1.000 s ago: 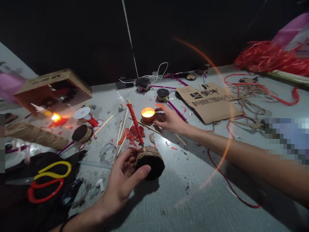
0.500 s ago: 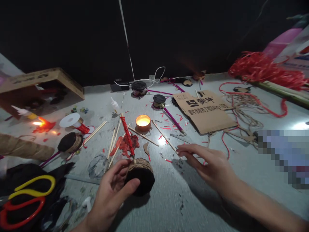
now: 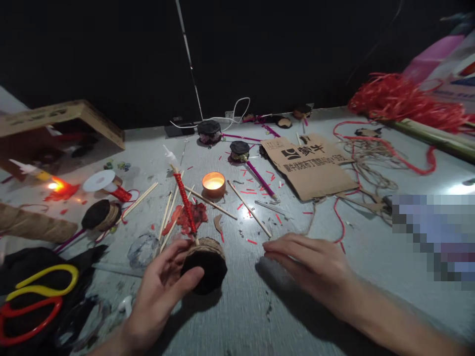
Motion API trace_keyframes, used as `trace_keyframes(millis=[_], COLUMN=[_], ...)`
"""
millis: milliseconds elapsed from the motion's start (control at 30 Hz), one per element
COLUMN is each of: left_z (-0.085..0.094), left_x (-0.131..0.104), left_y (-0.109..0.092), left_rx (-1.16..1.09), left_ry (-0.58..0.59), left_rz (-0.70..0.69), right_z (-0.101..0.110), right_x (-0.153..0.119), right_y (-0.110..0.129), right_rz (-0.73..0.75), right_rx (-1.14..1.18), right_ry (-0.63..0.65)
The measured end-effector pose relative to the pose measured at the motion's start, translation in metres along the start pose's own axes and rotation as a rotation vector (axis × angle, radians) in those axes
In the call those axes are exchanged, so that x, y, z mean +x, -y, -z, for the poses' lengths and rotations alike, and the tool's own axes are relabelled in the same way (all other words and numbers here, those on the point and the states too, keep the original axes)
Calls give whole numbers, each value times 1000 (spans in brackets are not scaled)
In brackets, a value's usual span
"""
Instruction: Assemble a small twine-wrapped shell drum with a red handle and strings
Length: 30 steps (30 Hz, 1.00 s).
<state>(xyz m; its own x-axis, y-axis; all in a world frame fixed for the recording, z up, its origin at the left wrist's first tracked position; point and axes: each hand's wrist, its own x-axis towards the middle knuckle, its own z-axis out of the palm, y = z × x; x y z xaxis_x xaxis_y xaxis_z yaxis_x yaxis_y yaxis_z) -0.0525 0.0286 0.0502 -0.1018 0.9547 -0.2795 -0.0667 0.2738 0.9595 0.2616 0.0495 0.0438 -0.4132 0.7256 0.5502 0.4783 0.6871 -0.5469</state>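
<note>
My left hand [image 3: 163, 291] grips a small handmade drum [image 3: 205, 269] with a black face and a twine-wrapped side. From its rim a stick wrapped in red cord [image 3: 185, 206] slants up and away. My right hand [image 3: 311, 264] hovers just above the table, fingers pressed together at the tips; anything between them is hidden. Close to those fingertips lies the near end of a thin wooden stick [image 3: 249, 209]. Beyond the held drum burns a small candle [image 3: 214, 185] in a round cup, with spilled red wax [image 3: 188, 217] beside the red-wrapped handle.
Scissors [image 3: 35, 309] lie at the lower left, near a black-faced drum [image 3: 100, 215] and a spool [image 3: 102, 181]. A lit candle burns at far left. Further back are a drum with a purple handle [image 3: 240, 151] and flattened cardboard [image 3: 311, 173]. Red cord bundles [image 3: 404, 101] are at right.
My right hand has drawn back a little from the end of the wooden stick, its fingers closer together. The left hand still holds the drum; the whole view has shifted slightly.
</note>
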Motion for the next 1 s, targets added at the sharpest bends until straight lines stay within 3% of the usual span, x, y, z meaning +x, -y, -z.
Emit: trace_keyframes(millis=[233, 333, 500, 667, 833, 1000], left_z=[3, 0, -3, -7, -1, 5], left_x=[-4, -7, -7, -5, -5, 3], left_y=[6, 6, -1, -10, -6, -4], left_rx=[6, 4, 15, 24, 19, 23], left_ry=[-57, -73, 38, 28, 53, -22], left_rz=[32, 33, -56, -63, -32, 45], right_z=[9, 10, 2, -5, 4, 6], right_x=[0, 0, -4, -5, -6, -10], right_y=[5, 11, 18, 17, 21, 14], right_rz=[33, 32, -31, -30, 9, 28], right_rx=[-200, -172, -60, -4, -116, -115], right_ry=[-25, 4, 24, 13, 87, 90])
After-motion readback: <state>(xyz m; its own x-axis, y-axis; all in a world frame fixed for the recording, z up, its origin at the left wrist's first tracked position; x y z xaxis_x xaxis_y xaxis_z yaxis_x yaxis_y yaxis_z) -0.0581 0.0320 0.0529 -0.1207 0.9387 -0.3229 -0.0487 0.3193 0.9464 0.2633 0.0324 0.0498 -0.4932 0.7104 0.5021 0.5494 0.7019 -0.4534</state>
